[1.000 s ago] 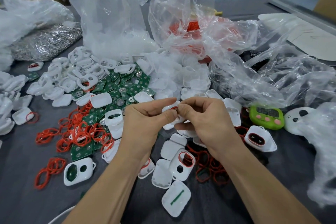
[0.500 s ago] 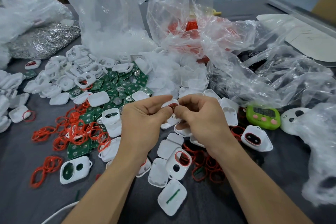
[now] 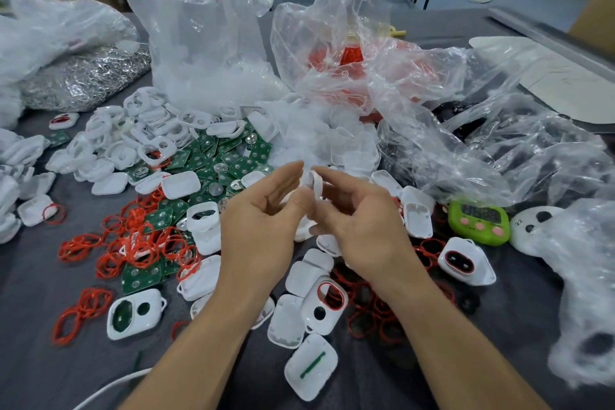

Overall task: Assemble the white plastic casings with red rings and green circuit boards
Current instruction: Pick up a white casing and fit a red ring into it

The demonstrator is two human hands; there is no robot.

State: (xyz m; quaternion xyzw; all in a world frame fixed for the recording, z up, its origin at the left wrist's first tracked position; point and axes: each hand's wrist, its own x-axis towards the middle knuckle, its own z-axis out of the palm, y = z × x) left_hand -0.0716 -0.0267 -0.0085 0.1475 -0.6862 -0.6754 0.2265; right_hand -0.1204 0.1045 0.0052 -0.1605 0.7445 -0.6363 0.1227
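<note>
My right hand (image 3: 362, 226) pinches a white casing (image 3: 315, 184), held edge-on above the middle of the table. My left hand (image 3: 263, 223) is beside it with the palm turned in and the fingers fairly straight. Its thumb lies against the casing. Whether a red ring sits in the held casing is hidden. Loose red rings (image 3: 133, 243) and green circuit boards (image 3: 206, 163) lie to the left. More white casings (image 3: 133, 130) are heaped behind them. A casing fitted with a red ring (image 3: 327, 303) lies under my wrists, and one with a green board (image 3: 134, 313) lies at the lower left.
Crumpled clear plastic bags (image 3: 366, 60) fill the back and right of the grey table. A green timer (image 3: 479, 221) and a white panda-face piece (image 3: 532, 226) sit at the right. A bag of silver metal parts (image 3: 86, 77) lies at the back left. More red rings (image 3: 376, 310) lie under my right forearm.
My hands were pressed together with both pinching the casing. Now the left fingers have straightened and spread, and the casing has turned edge-on in my right hand.
</note>
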